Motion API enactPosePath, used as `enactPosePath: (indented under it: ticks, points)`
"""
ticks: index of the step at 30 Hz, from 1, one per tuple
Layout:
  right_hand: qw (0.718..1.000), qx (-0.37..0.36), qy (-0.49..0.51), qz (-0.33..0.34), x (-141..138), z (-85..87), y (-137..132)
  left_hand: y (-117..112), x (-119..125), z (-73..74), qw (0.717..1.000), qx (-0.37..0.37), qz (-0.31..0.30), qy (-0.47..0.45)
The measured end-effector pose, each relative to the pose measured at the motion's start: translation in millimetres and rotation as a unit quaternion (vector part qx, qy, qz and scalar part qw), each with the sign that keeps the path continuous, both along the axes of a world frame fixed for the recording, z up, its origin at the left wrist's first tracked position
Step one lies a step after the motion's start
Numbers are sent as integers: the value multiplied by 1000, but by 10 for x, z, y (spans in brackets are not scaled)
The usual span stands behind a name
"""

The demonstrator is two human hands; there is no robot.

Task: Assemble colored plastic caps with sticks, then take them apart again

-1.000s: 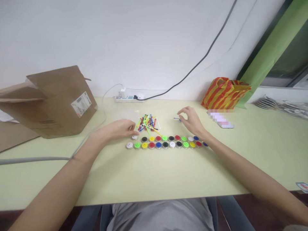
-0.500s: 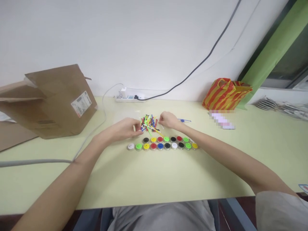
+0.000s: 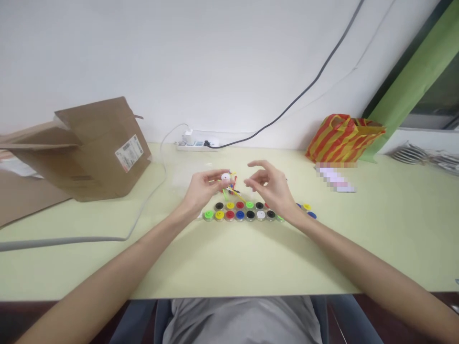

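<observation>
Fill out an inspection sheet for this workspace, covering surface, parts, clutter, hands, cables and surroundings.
Surface: pale table; damage, nothing seen.
Parts: coloured discs in two rows, partly covered by the right arm; behind them, a pile of coloured sticks, partly hidden.
Clutter: open cardboard box at left; striped bag and pixelated flat item at right.
Hands: left hand holds a white disc; right hand is raised beside it, grip unclear.
Cables: black cable plugged into power strip; grey cable crosses the table's left side.
Surroundings: white wall; green curtain.
</observation>
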State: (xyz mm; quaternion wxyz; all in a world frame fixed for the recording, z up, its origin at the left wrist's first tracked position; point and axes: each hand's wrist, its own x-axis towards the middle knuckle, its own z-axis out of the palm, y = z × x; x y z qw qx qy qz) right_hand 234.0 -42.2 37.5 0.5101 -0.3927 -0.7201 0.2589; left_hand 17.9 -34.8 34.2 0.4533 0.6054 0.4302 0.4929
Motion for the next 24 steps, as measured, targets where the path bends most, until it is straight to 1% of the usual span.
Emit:
enactPosePath:
  ticks: [2,4,8,11,16,19,22,24]
  points:
    - [999,-7,35,4,-30,-46,-85,-76,59,16,999,-9,-30,-13]
    - [999,-4,50,-1,-36,-78,-122,-153,122,40,999,-1,-48,-6]
    - [998,34,37,-28,3,-101,-157,-258,221,69,998,17,-38,38]
    - [997,66,19,-39,21,-108,-176,-278,245,51,997,15,-43,58]
    - [989,142,-30,-38,19,-155,-170,-271,245,-14,996,-20,-88,25]
    - [986,154,-49,-36,21,-185,-163,-274,253,-48,995,-40,-95,11]
    - [984,166,-44,-41,24,-191,-159,-272,255,-77,994,-62,-92,-12]
    - [982,179,-39,-43,22,-181,-159,-267,247,-94,992,-72,-102,-28]
